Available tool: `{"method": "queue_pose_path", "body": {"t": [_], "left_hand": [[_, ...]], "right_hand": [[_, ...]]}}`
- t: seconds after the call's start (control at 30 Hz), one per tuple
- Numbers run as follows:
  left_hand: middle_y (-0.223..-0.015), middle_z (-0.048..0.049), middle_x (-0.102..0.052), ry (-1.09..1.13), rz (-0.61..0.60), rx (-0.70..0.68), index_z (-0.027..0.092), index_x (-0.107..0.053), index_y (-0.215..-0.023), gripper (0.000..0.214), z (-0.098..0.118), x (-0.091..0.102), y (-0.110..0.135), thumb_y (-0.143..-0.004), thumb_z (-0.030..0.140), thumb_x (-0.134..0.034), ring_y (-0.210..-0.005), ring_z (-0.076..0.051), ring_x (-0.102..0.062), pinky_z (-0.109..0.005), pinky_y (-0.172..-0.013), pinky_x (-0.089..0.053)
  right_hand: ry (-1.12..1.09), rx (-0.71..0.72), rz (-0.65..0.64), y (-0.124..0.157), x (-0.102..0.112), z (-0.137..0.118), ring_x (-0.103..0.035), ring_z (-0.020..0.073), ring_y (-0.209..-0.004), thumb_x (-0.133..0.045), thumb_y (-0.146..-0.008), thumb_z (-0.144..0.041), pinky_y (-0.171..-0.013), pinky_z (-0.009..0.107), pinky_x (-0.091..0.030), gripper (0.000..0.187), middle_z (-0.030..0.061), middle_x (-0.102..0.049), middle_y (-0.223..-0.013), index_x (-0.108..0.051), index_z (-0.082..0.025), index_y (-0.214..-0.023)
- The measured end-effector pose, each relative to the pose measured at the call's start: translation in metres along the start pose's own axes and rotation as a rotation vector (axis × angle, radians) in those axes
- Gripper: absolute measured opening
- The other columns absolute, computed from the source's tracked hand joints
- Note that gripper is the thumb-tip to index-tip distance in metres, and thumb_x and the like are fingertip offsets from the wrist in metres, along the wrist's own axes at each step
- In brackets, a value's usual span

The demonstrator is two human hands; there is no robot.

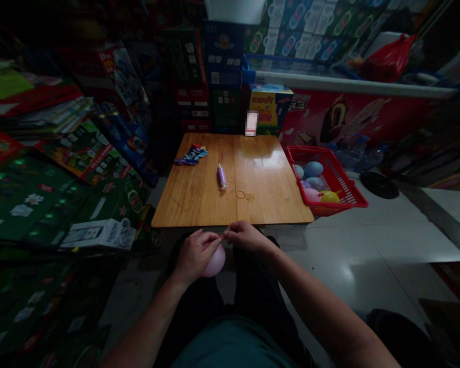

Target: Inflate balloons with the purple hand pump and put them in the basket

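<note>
An inflated pink balloon (215, 262) hangs above my lap, just short of the table's front edge. Fingers of my left hand (196, 254) are closed around it near its neck. With a pinch, my right hand (245, 236) grips the neck end of the same balloon; the tip between the fingers is mostly hidden. On the wooden table (199, 204) in front lie a purple hand pump (222, 177), a few thin yellow rubber bands (246, 196), and a small pile of colourful uninflated balloons (192, 155) at the left.
Right of the table stands a red basket (339, 176) holding several inflated balloons (313, 169). Stacked cartons (224, 61) rise behind the table. Green beer boxes (23, 199) crowd the left side. Plastic bottles (362, 153) stand beyond the basket.
</note>
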State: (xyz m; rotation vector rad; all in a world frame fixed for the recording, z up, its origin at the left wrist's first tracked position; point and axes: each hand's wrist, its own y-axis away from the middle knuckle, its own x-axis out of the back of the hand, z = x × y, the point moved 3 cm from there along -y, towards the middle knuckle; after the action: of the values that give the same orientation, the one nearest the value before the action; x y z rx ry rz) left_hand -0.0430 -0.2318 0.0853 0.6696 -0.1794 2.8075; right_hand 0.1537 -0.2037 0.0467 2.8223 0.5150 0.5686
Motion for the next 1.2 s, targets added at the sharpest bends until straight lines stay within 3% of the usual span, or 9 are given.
{"method": "queue_pose_path", "body": {"t": [0.03,0.17,0.23,0.33,0.6,0.73,0.83,1.0,1.2], "left_hand": [[-0.094,-0.0053,-0.081,0.012,0.011,0.025,0.029,-0.085,-0.090,0.015,-0.003,0.000,-0.001,-0.092,0.038,-0.072,-0.091,-0.028,-0.074,-0.042,-0.105,-0.047],[-0.098,-0.0065,-0.081,0.081,0.008,0.096,0.027,-0.083,-0.090,0.018,-0.013,-0.001,0.000,-0.093,0.040,-0.072,-0.096,-0.028,-0.074,-0.035,-0.090,-0.051],[-0.098,-0.0062,-0.081,0.098,-0.002,0.107,0.026,-0.082,-0.090,0.018,-0.016,-0.001,0.001,-0.094,0.040,-0.072,-0.096,-0.028,-0.075,-0.035,-0.090,-0.051],[-0.099,-0.0057,-0.081,0.099,-0.001,0.115,0.026,-0.082,-0.090,0.019,-0.019,0.000,0.001,-0.094,0.041,-0.072,-0.096,-0.027,-0.075,-0.034,-0.090,-0.051],[-0.101,-0.0064,-0.081,0.140,0.016,0.140,0.025,-0.081,-0.092,0.021,-0.018,0.004,0.001,-0.095,0.043,-0.070,-0.100,-0.028,-0.075,-0.035,-0.090,-0.052],[-0.101,-0.0075,-0.081,0.229,0.020,0.167,0.023,-0.080,-0.092,0.023,-0.010,0.008,-0.002,-0.095,0.043,-0.069,-0.099,-0.028,-0.075,-0.034,-0.087,-0.053],[-0.102,-0.0088,-0.080,0.310,0.021,0.152,0.021,-0.078,-0.091,0.026,-0.002,0.011,-0.007,-0.095,0.044,-0.069,-0.100,-0.027,-0.074,-0.033,-0.087,-0.053],[-0.100,-0.0106,-0.080,0.433,0.067,0.124,0.018,-0.077,-0.094,0.029,0.015,0.010,-0.019,-0.093,0.047,-0.071,-0.098,-0.027,-0.074,-0.035,-0.088,-0.053],[-0.137,-0.0159,-0.071,0.442,0.045,-0.020,0.017,-0.078,-0.097,0.025,0.043,0.010,-0.021,-0.093,0.042,-0.074,-0.129,-0.031,-0.066,-0.041,-0.109,-0.047]], "right_hand": [[0.204,-0.026,0.116,-0.009,0.015,0.003,-0.060,0.0141,-0.062,-0.065,-0.094,-0.041,-0.062,0.025,-0.041,0.030,0.0034,-0.073,-0.071,-0.078,-0.018,-0.080],[0.409,-0.129,0.418,-0.045,0.075,0.017,-0.071,0.0232,-0.091,-0.063,-0.094,-0.026,-0.079,0.030,-0.045,0.023,0.0166,-0.080,-0.100,-0.082,-0.013,-0.096],[0.469,-0.174,0.491,-0.061,0.096,0.026,-0.072,0.0252,-0.099,-0.062,-0.094,-0.024,-0.084,0.030,-0.046,0.025,0.0190,-0.079,-0.109,-0.082,-0.012,-0.103],[0.530,-0.210,0.529,-0.080,0.111,0.037,-0.071,0.0261,-0.104,-0.064,-0.094,-0.025,-0.088,0.030,-0.046,0.025,0.0198,-0.079,-0.113,-0.083,-0.013,-0.106],[0.497,-0.193,0.555,-0.097,0.108,0.046,-0.070,0.0274,-0.105,-0.065,-0.089,-0.020,-0.089,0.031,-0.045,0.021,0.0236,-0.076,-0.114,-0.082,-0.010,-0.098],[0.342,-0.161,0.612,-0.088,0.118,0.036,-0.069,0.0246,-0.097,-0.061,-0.090,-0.025,-0.083,0.030,-0.045,0.024,0.0185,-0.077,-0.102,-0.080,-0.011,-0.092],[0.170,-0.121,0.604,-0.075,0.117,0.022,-0.065,0.0197,-0.077,-0.059,-0.089,-0.033,-0.069,0.029,-0.042,0.028,0.0115,-0.073,-0.085,-0.076,-0.012,-0.086],[-0.121,-0.054,0.469,-0.042,0.083,-0.012,-0.042,0.0109,-0.053,-0.065,-0.082,-0.050,-0.052,0.027,-0.032,0.034,-0.0009,-0.053,-0.064,-0.066,-0.016,-0.079],[-0.336,0.024,0.302,0.012,0.037,-0.058,-0.036,0.0090,-0.052,-0.073,-0.076,-0.053,-0.049,0.025,-0.028,0.036,-0.0047,-0.045,-0.061,-0.060,-0.019,-0.074]]}}
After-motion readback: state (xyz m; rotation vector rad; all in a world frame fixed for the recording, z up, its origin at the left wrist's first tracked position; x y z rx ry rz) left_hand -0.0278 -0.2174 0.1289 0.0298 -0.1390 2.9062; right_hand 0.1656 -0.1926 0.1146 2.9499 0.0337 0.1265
